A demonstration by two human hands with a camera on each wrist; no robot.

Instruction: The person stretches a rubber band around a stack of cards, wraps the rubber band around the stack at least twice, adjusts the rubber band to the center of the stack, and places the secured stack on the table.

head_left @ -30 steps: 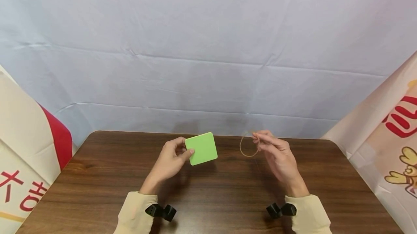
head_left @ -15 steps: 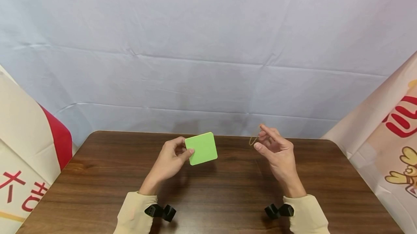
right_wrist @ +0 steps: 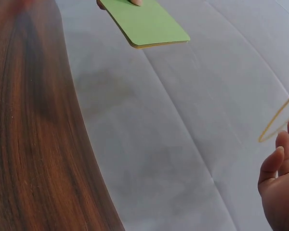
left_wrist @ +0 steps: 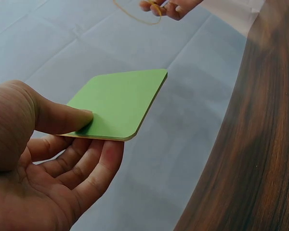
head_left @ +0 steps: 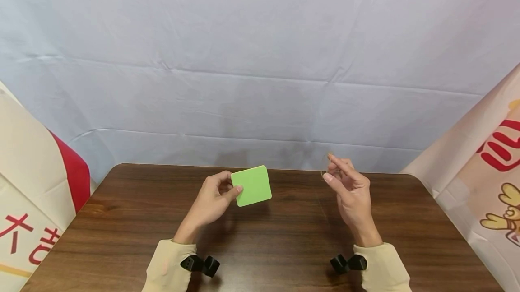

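My left hand (head_left: 213, 199) holds a small stack of light-green cards (head_left: 253, 186) with rounded corners, thumb on top and fingers beneath. Thin layers show along the stack's edge in the left wrist view. Above the table's right half, my right hand (head_left: 352, 195) is raised with its index finger reaching forward and its thumb below, apart from it. A thin yellowish rubber band (right_wrist: 274, 115) hangs in a loop at these fingers. Its hold near the fingertips is partly hidden, and the band is faint in the head view. Cards and band are apart.
Beneath both hands lies a dark wooden table (head_left: 260, 242). A pale cloth (head_left: 252, 80) hangs behind its far edge. Printed cloths stand at the left (head_left: 32, 183) and right (head_left: 479, 183). Each wrist wears a black camera mount (head_left: 201, 265).
My right hand has turned and drawn slightly right, its thumb parting from the index finger. The band's loop now appears narrower, seen edge-on. My left hand and the cards stay nearly still.
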